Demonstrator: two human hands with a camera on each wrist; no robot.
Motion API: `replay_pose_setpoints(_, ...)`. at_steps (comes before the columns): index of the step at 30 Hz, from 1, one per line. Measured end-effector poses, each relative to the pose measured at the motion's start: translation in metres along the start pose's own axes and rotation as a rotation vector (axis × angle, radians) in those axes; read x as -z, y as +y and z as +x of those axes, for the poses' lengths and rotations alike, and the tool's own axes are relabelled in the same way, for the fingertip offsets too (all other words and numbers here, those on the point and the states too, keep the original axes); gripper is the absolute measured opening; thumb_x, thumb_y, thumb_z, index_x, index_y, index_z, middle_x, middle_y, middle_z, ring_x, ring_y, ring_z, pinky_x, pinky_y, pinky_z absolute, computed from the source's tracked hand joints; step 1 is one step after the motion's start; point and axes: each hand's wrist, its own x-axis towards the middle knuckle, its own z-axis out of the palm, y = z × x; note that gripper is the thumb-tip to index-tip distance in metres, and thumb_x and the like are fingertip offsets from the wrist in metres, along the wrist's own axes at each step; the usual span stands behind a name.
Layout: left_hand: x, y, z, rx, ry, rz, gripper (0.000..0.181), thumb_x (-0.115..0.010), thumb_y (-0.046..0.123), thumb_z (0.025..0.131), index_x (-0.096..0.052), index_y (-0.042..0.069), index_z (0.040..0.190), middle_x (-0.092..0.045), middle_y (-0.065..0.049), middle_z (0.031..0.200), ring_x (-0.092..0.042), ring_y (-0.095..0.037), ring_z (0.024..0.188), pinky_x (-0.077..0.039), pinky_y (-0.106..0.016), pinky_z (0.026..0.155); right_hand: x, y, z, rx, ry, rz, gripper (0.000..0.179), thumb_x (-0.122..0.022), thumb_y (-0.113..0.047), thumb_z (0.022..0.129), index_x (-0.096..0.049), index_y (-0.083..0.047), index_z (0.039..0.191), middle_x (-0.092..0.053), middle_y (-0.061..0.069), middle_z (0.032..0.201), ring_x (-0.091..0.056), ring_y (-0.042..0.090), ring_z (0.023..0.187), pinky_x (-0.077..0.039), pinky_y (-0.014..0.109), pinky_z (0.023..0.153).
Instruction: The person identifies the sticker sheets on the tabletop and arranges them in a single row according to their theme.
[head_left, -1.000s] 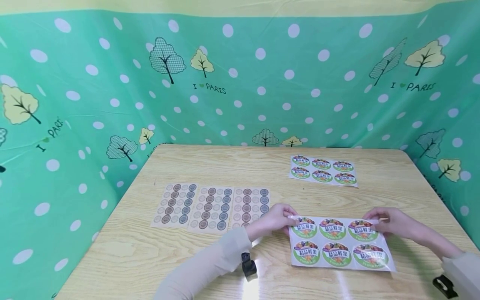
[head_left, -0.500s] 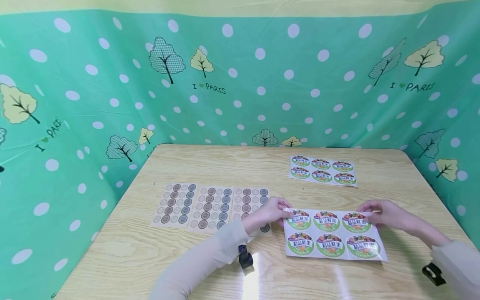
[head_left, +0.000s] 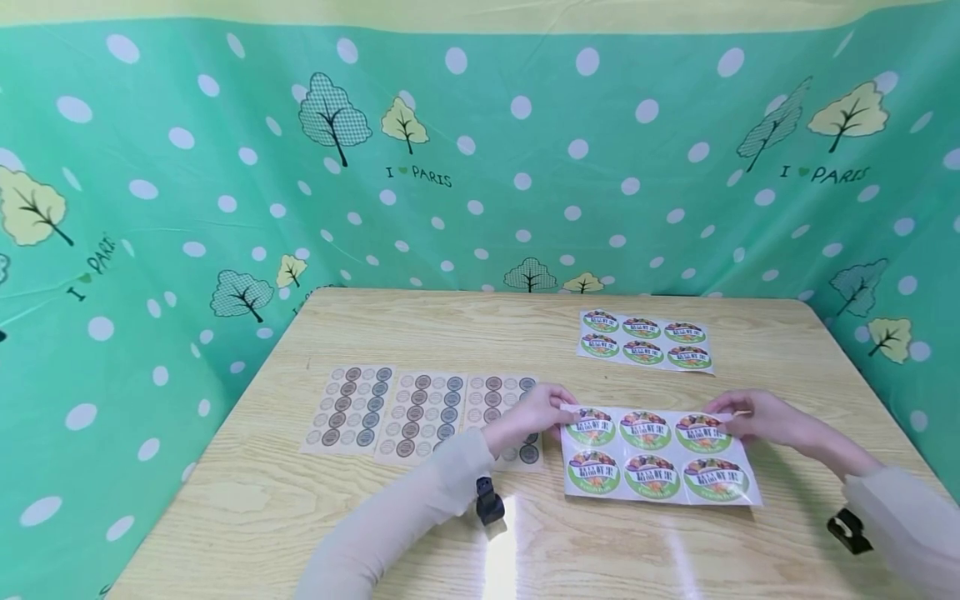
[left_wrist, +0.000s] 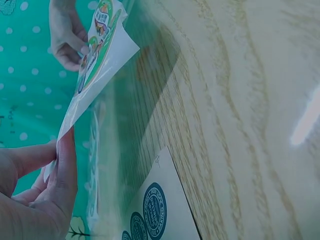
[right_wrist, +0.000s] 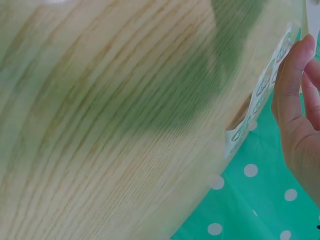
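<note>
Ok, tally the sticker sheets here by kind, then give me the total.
Fruit sticker sheets: 2 (one held, one lying farther back)
Small round sticker sheets: 3 (side by side, one partly hidden)
Total: 5

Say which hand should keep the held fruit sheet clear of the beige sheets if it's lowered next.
Left hand, probably: it grips the left end of the fruit sheet, by the nearest beige sheet; the right hand grips the opposite end.
</note>
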Motion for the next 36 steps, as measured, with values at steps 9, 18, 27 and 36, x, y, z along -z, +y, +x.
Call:
replay_pose_setpoints(9, 0.006, -0.002, 0.004, -0.036, 0.024, 0.032, 0.019, -0.063, 0.0, 0.076, -0.059, -0.002, 0.095, -0.064, -0.01, 0.073, -0.056, -0.012, 0.051, -0.053, -0.028, 0.051, -0.001, 0.0, 0.01, -0.002, 0.004, 0.018, 0.037, -0.058, -0.007, 0.08, -0.05, 0.01, 0.113, -0.057, 0.011, 0.094, -0.057, 0.019, 0.079, -0.052, 0.028, 0.061)
replay_pose_setpoints(18, 0.01, -0.001, 0.009, -0.024, 0.07, 0.027, 0.017, -0.064, -0.001, 0.076, -0.06, -0.002, 0.092, -0.062, -0.008, 0.067, -0.055, -0.011, 0.048, -0.052, -0.027, 0.048, 0.0, 0.003, 0.02, -0.02, -0.01, 0.039, 0.038, -0.056, -0.006, 0.082, -0.048, 0.011, 0.115, -0.056, 0.011, 0.094, -0.057, 0.019, 0.081, -0.052, 0.029, 0.063)
replay_pose_setpoints(27, 0.013, 0.002, 0.011, -0.016, 0.115, 0.101, 0.018, -0.065, 0.001, 0.076, -0.061, -0.001, 0.093, -0.06, -0.007, 0.067, -0.053, -0.011, 0.048, -0.053, -0.029, 0.051, 0.0, 0.0, 0.028, -0.035, -0.017, 0.048, 0.037, -0.056, -0.006, 0.083, -0.048, 0.01, 0.115, -0.056, 0.011, 0.095, -0.056, 0.018, 0.081, -0.052, 0.029, 0.064)
replay_pose_setpoints(36, 0.016, 0.003, 0.012, -0.003, 0.129, 0.126, 0.017, -0.064, 0.001, 0.077, -0.061, -0.001, 0.093, -0.058, -0.006, 0.065, -0.053, -0.01, 0.046, -0.053, -0.029, 0.05, -0.001, -0.001, 0.034, -0.026, -0.022, 0.065, 0.037, -0.057, -0.005, 0.081, -0.049, 0.011, 0.113, -0.058, 0.013, 0.098, -0.058, 0.019, 0.082, -0.052, 0.029, 0.064)
